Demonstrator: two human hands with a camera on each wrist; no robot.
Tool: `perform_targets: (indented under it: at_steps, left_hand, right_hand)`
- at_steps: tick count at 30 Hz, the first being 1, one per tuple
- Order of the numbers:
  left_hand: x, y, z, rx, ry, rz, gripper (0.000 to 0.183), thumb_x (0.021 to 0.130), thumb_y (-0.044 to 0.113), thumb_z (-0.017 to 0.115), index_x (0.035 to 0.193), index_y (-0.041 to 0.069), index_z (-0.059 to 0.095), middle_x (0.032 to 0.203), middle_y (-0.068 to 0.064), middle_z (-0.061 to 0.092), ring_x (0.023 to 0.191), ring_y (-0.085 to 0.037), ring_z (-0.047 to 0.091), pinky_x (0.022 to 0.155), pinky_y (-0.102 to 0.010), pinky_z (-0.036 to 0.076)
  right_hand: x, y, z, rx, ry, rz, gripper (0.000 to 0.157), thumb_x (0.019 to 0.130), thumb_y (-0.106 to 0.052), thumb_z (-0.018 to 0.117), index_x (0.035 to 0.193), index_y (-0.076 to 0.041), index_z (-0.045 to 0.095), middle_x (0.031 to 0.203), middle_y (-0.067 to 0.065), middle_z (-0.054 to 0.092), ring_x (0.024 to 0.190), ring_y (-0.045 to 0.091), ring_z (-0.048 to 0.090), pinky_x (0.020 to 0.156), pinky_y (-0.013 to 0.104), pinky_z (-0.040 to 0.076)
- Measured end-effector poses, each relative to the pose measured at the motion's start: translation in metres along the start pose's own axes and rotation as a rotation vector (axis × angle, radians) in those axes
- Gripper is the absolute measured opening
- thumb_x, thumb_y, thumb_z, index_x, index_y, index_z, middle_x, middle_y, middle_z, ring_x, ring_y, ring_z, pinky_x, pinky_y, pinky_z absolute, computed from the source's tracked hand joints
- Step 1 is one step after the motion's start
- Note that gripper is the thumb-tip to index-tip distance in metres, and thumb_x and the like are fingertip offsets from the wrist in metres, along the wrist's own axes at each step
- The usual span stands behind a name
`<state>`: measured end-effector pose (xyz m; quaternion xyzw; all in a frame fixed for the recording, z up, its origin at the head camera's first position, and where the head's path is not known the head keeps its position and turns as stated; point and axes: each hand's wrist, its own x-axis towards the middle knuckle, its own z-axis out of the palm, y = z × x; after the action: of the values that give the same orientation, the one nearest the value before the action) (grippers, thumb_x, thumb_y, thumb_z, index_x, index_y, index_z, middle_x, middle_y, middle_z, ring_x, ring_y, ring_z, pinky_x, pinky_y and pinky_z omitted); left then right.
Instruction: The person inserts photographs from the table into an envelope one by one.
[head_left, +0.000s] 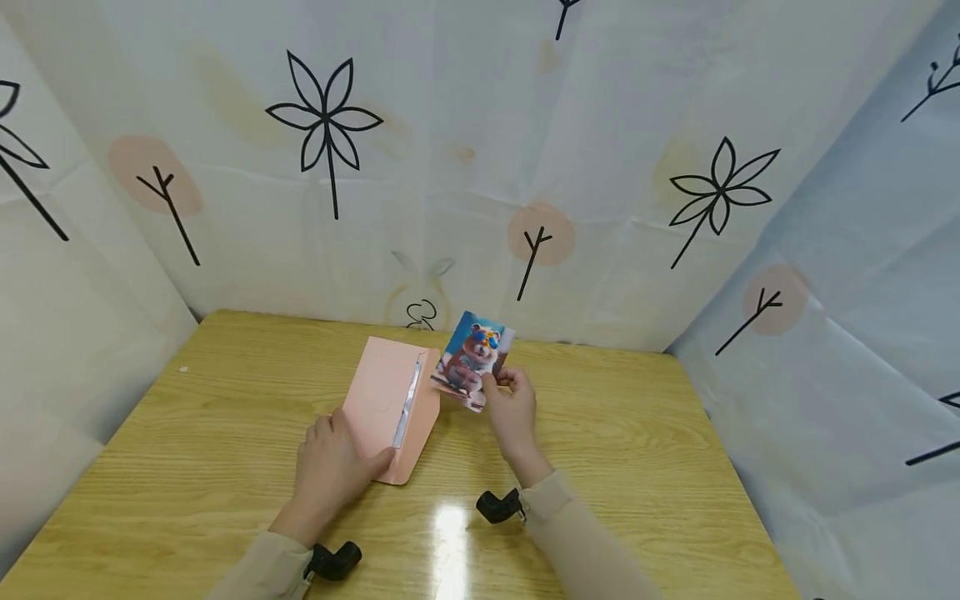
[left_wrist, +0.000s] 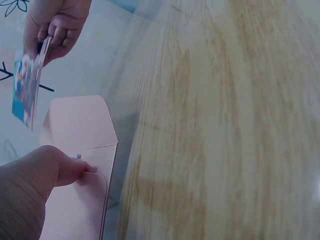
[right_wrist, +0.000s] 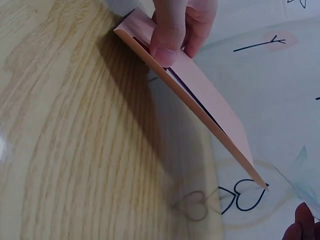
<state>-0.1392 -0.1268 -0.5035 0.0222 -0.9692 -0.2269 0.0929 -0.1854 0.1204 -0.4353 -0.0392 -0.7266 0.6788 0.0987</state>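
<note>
A pink envelope (head_left: 382, 383) has its flap folded out to the right, and a pale, shiny strip (head_left: 407, 406) shows inside its slit. My left hand (head_left: 330, 462) grips the near end of this envelope. In the left wrist view the thumb (left_wrist: 65, 167) lies at the opening; the right wrist view has the envelope (right_wrist: 210, 107) tilted, one long edge low. Just right of the flap, my right hand (head_left: 513, 408) pinches a few picture cards (head_left: 474, 354) by their lower right corner. The front card shows a furry animal in sunglasses against blue.
A wood-grain table (head_left: 615, 467) lies under both hands. Behind it and at the sides hang pale cloths (head_left: 450, 167) printed with flowers and twigs. Black wrist mounts (head_left: 336, 562) sit at both sleeve cuffs. A bright light reflection falls on the table near its front.
</note>
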Motion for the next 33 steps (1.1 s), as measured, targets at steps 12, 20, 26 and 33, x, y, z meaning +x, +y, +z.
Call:
perform_targets:
  at_steps: [12,20,26,33]
  left_hand:
    - [-0.001,0.004,0.004,0.01,-0.005,-0.004,0.105,0.068,0.061,0.075,0.126,-0.018,0.039,0.109,-0.036,0.048,0.098,-0.048,0.049,0.079,-0.059,0.041]
    - [-0.002,0.003,0.004,0.003,0.015,0.007,0.101,0.068,0.061,0.075,0.124,-0.016,0.041,0.106,-0.034,0.05,0.095,-0.047,0.05,0.078,-0.058,0.042]
    - [-0.003,0.004,0.004,0.004,0.018,0.008,0.099,0.068,0.061,0.075,0.121,-0.015,0.042,0.103,-0.033,0.05,0.093,-0.046,0.05,0.076,-0.058,0.041]
    - [-0.004,0.006,0.005,0.002,0.041,0.022,0.101,0.068,0.063,0.074,0.122,-0.017,0.041,0.103,-0.033,0.051,0.093,-0.046,0.051,0.078,-0.057,0.042]
  right_hand:
    - [-0.011,0.006,0.014,-0.031,-0.08,-0.02,0.016,0.092,-0.007,0.062,0.096,0.005,0.052,0.089,0.013,0.053,0.059,0.013,0.049,0.049,0.023,0.039]
    - [-0.011,0.003,0.017,-0.031,-0.033,-0.043,0.016,0.092,-0.005,0.062,0.096,0.008,0.053,0.087,0.015,0.055,0.055,0.011,0.046,0.047,0.022,0.038]
    - [-0.004,0.026,0.02,-0.056,-0.037,-0.035,0.016,0.092,-0.01,0.064,0.094,0.002,0.054,0.087,0.012,0.054,0.058,0.012,0.048,0.047,0.023,0.04]
    - [-0.005,0.046,0.025,-0.134,-0.065,-0.012,0.018,0.088,-0.016,0.068,0.092,-0.003,0.056,0.086,0.009,0.057,0.069,0.019,0.059,0.054,0.028,0.048]
